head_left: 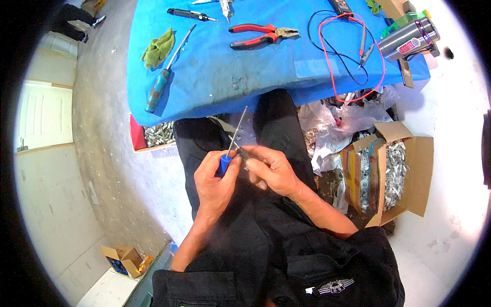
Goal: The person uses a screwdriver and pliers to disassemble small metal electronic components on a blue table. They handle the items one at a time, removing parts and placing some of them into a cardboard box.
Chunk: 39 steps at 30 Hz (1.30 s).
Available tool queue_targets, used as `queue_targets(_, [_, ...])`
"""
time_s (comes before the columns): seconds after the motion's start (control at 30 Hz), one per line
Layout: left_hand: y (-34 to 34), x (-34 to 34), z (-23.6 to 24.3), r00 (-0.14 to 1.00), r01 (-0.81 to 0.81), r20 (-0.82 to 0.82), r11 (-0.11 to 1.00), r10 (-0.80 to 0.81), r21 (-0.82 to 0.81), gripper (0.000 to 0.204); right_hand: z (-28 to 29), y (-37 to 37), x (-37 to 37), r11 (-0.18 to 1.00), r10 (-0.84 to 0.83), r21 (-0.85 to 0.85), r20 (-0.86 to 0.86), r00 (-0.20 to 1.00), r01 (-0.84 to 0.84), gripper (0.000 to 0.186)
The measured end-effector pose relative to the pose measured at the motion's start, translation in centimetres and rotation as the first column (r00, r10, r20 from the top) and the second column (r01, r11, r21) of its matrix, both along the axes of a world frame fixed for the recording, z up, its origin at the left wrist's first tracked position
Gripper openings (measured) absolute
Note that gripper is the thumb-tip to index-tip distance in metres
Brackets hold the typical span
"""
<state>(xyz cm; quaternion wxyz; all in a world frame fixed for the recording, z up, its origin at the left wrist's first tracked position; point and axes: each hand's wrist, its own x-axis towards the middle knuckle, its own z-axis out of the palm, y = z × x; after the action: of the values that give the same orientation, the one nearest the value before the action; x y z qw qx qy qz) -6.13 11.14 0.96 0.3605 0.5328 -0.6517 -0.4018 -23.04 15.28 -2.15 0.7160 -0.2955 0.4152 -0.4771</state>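
Above my lap, my left hand (212, 181) is closed around the blue handle of a screwdriver (224, 165). Its thin metal shaft points up and away toward the table. Close beside it, my right hand (273, 171) pinches a small dark piece (242, 152) between thumb and fingers. A thin light tip by that piece crosses near the screwdriver's shaft; whether they touch I cannot tell. The fingers hide much of the small piece, so its kind does not show.
On the blue-covered table (204, 77) lie red-handled pliers (263, 36), a teal-handled screwdriver (159, 89), a green cloth (158, 48) and a multimeter (341, 7) with leads. A steel thermos (409, 41) lies at the right. Below stand a cardboard box (419, 176) of metal pieces and a red box (136, 134).
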Motion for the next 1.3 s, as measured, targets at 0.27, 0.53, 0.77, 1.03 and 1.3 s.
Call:
queue_targets(0.27, [-0.2, 0.2, -0.3, 0.997, 0.001, 0.071, 0.999, 0.002, -0.038, 0.008, 1.0, -0.4, 0.2, 0.998, 0.046, 0.055, -0.131, 0.990, -0.039, 0.044])
queue_targets(0.53, [-1.2, 0.2, 0.2, 0.964, -0.084, -0.218, 0.952, 0.153, 0.295, 0.020, 0.7, -1.5, -0.3, 0.995, -0.099, -0.040, -0.173, 0.980, 0.094, 0.043])
queue_targets(0.77, [-6.0, 1.7, 4.9, 0.985, -0.138, -0.057, 0.946, 0.161, 0.293, 0.012, 1.2, -3.5, -2.9, 0.989, -0.137, -0.080, -0.134, 0.981, 0.127, 0.038])
queue_targets(1.03, [-15.8, 1.4, 10.1, 0.988, -0.061, 0.142, 0.998, 0.055, 0.035, 0.012, -0.2, -4.6, -3.4, 0.998, -0.056, 0.014, -0.095, 0.994, 0.057, 0.037])
queue_targets(1.3, [-40.0, -2.3, 17.9, 0.979, -0.085, 0.152, 0.948, 0.137, -0.308, 0.027, -1.5, -6.4, -4.7, 0.993, 0.066, 0.095, 0.011, 0.998, -0.067, 0.046])
